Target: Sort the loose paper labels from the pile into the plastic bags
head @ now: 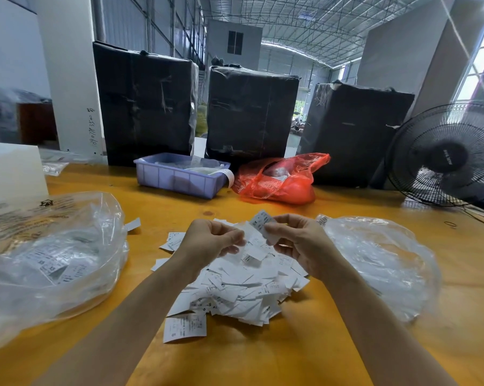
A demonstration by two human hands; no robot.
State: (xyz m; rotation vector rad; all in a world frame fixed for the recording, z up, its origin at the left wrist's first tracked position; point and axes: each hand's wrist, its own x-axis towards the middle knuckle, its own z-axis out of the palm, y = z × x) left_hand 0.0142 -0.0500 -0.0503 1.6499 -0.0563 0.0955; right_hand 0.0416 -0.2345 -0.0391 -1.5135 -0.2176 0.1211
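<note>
Head cam view, looking down at both hands working right over the pile. Left hand [210, 240] has its grip curled around a few white paper labels, and the right hand [296, 240] is pinching a single label [260, 222] between thumb and fingertips, tilted up so the print faces the camera. Both hands hover just above the pile of loose labels [243, 288], which sits dead center on the yellow bench [263, 355], with a few strays spilling out toward 9 and 7 o'clock, including one bigger label [184, 327] lying flat at the near edge of the heap. At 9 o'clock from the pile there's a big clear plastic bag [48, 263] with printed labels already inside, and at 3 o'clock another clear bag [374, 260], crumpled, contents hard to make out. Further out at 12 o'clock sits a purple plastic bin [179, 178] with some packets in it, and just beside it a red plastic bag [280, 179]. Behind those stand three black wrapped bales [249, 112] in a row, and a black fan [447, 154] is parked at roughly 2 o'clock on the bench corner.
</note>
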